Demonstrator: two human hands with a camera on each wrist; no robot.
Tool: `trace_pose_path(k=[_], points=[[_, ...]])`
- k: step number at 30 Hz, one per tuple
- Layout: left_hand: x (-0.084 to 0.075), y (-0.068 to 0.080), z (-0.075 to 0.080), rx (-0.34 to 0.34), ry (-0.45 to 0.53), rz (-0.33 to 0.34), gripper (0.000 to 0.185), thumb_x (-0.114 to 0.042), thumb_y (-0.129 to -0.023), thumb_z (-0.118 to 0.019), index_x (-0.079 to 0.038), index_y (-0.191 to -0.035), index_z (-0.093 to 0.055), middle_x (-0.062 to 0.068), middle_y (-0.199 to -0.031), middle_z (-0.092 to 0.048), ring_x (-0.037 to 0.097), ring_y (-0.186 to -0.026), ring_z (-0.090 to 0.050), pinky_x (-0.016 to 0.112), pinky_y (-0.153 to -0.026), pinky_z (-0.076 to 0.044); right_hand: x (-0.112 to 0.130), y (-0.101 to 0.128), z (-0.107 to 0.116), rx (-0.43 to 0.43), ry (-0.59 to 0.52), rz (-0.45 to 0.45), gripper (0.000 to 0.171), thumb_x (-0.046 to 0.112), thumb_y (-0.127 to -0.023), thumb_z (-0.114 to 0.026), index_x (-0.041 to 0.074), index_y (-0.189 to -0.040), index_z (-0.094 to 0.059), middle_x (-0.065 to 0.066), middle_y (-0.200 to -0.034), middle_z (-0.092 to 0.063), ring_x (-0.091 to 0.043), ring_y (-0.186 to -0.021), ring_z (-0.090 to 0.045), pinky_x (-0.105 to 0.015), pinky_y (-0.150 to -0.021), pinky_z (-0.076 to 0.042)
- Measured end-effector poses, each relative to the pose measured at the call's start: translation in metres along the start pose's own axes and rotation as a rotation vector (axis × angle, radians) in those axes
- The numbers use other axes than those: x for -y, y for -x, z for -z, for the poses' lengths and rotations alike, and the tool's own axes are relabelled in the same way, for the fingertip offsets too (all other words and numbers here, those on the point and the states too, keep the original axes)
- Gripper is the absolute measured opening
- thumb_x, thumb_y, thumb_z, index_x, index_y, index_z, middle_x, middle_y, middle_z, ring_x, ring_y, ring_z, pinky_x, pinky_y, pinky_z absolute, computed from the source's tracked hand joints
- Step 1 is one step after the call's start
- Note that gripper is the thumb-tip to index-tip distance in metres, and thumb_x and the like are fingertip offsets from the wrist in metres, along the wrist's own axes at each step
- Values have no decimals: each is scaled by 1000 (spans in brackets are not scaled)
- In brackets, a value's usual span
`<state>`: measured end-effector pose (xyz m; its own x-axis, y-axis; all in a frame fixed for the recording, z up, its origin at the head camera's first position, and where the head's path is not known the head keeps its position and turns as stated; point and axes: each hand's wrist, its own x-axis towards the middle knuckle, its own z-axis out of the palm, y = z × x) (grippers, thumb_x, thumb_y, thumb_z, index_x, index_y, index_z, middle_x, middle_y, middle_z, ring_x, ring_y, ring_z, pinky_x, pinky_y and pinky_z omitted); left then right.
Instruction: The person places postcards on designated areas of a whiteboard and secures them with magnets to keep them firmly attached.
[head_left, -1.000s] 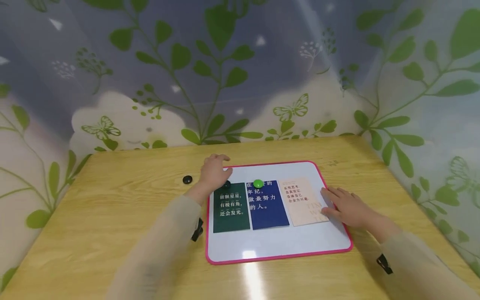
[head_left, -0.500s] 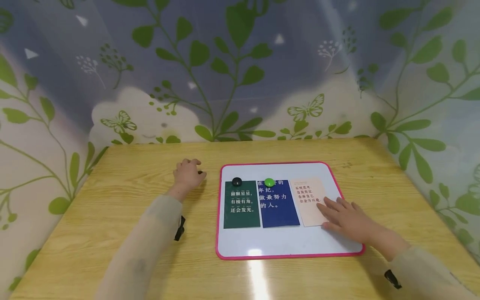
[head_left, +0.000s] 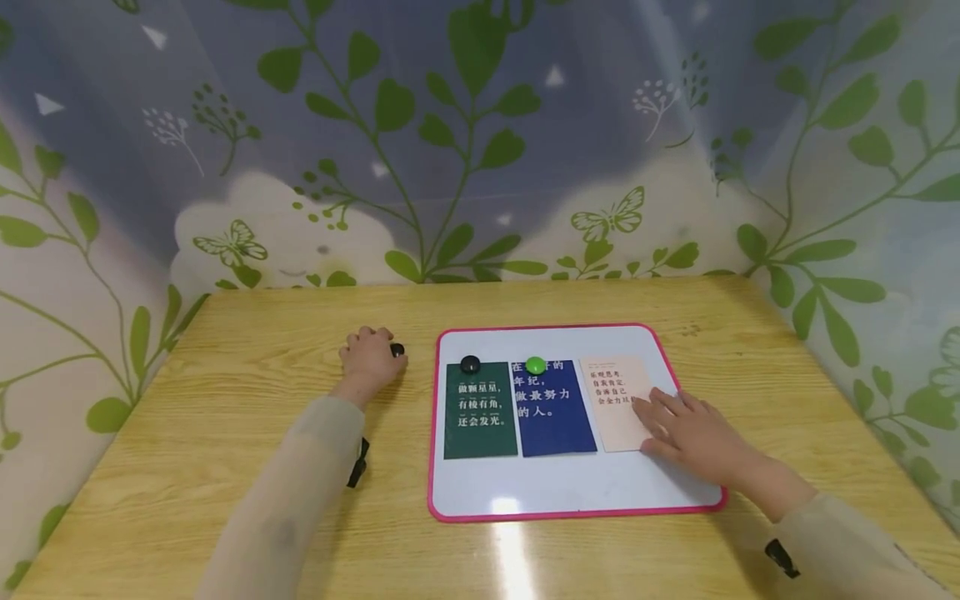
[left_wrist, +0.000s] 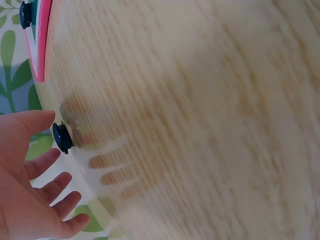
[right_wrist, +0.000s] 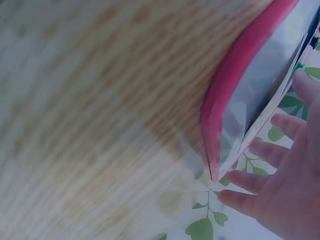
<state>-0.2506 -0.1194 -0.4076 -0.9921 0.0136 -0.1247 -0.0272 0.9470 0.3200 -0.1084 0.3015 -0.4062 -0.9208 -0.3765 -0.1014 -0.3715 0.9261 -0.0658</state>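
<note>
My left hand (head_left: 370,358) reaches over the table left of the board, its thumb and index finger either side of a round black magnet (head_left: 397,350). In the left wrist view the magnet (left_wrist: 62,138) stands on the wood with gaps to the thumb and the fingers. My right hand (head_left: 696,433) lies with spread fingers over the right edge of a pale pink card (head_left: 615,417), covering part of its print. That card sits on a pink-rimmed whiteboard (head_left: 525,489), right of a blue card (head_left: 558,433) and a dark green card (head_left: 480,442).
Another black magnet (head_left: 470,364) is at the top of the green card, and a green magnet (head_left: 536,365) at the top of the blue one. The wooden table (head_left: 247,375) meets a leaf-patterned wall (head_left: 480,192) at the back and sides.
My left hand has moved left, from the green card's top to the loose black magnet on the table. The right hand has slid a little further onto the pink card.
</note>
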Motion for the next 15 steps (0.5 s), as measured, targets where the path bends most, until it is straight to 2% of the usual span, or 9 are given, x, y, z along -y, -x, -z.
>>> trace_pose_path(k=[6, 15], points=[[2, 0, -1, 16, -2, -5, 45, -29, -91, -55, 0, -126, -51, 27, -127, -45, 42, -113, -41, 54, -94, -34, 0, 1, 2, 40, -25, -55, 61, 46, -89, -56, 12, -139, -45, -22, -140, -45, -55, -124, -37, -71, -95, -29], [6, -4, -3, 24, -7, 3, 41, -29, -93, -55, -1, -122, -54, 26, -124, -46, 42, -111, -43, 54, -93, -35, 0, 0, 1, 35, -20, -69, 62, 45, -87, -59, 12, -138, -46, -21, -140, -46, -51, -125, -39, -70, -95, -30]])
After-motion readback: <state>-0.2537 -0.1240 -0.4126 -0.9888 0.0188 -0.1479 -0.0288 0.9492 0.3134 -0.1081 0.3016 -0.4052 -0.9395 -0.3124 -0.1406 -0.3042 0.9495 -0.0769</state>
